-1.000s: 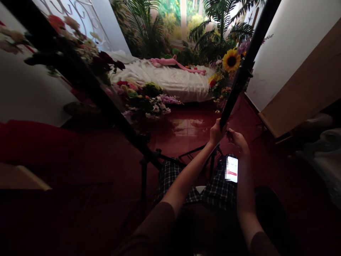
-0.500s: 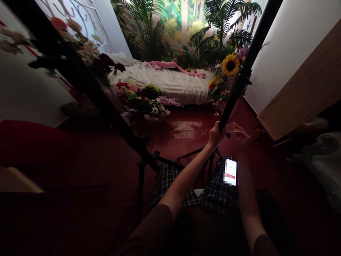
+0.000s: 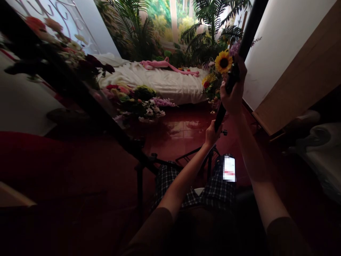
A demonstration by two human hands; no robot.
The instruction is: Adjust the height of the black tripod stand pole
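A black tripod stand [image 3: 220, 116] leans up to the right in front of me, with a small knob [image 3: 224, 132] low on its tube. My left hand [image 3: 211, 133] is wrapped around the lower tube, beside that knob. Higher up, my right hand [image 3: 233, 94] grips the same stand at its dark collar, thumb on the near left side and fingers on the right. The collar's clamp is partly hidden by the fingers. A phone [image 3: 229, 169] with a lit screen lies on my right thigh, over checked trousers [image 3: 167, 181].
Another black stand [image 3: 106, 124] slants across the left. Beyond are artificial flowers [image 3: 149, 106], a sunflower [image 3: 223, 62] and a white-draped platform [image 3: 170, 85] bearing a pink plush toy [image 3: 160, 64]. A wooden board [image 3: 293, 78] leans at right, near a pale carved piece [image 3: 322, 149].
My right hand has risen from beside the knob, where it was free, to the upper collar and closed on it. My left hand keeps its hold. The view has shifted slightly right.
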